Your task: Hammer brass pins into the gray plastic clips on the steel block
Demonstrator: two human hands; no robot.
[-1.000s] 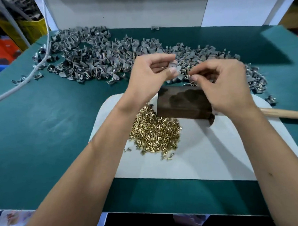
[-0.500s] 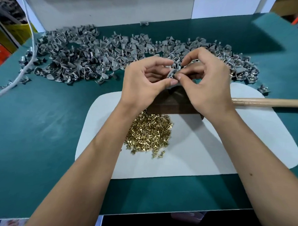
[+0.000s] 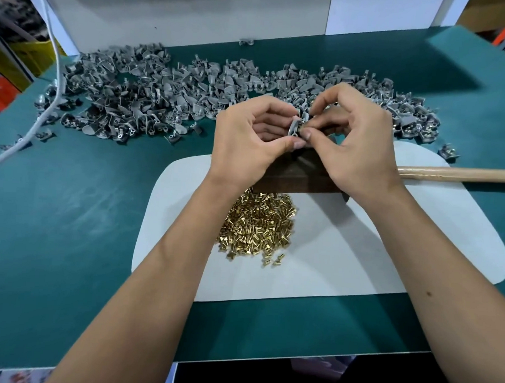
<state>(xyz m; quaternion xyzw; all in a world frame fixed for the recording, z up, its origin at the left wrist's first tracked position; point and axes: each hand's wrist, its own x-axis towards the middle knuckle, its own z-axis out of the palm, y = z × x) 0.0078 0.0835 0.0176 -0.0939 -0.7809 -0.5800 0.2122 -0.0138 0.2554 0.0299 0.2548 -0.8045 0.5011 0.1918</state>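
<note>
Trouble, if it comes, starts at my fingertips. My left hand [image 3: 249, 139] pinches one gray clip [image 3: 296, 126] between thumb and forefinger, and my right hand [image 3: 354, 143] pinches what looks like a brass pin [image 3: 302, 131] against it, though the pin is so small here that I cannot be sure how far it sits in the hole. Both hands hover just above the steel block [image 3: 298, 176], which lies on the white mat [image 3: 358, 254], mostly hidden under my wrists.

If I start the pin crooked, I judge the hammer blow will bend it or split the plastic. If my pinch slackens, the pin may drop into the brass pile [image 3: 257, 226] just in front of the block, which is no loss, or roll off among the loose clips [image 3: 162, 100] heaped behind on the green table [image 3: 71, 212], where it would be tedious to find.

The hammer handle [image 3: 460, 174] lies to my right, its head hidden behind my right hand. Reaching for it means letting go of the pin, so the clip must sit flat on the block first, or the pin may tip. A strike with my left fingers close to the clip risks hitting them.
</note>
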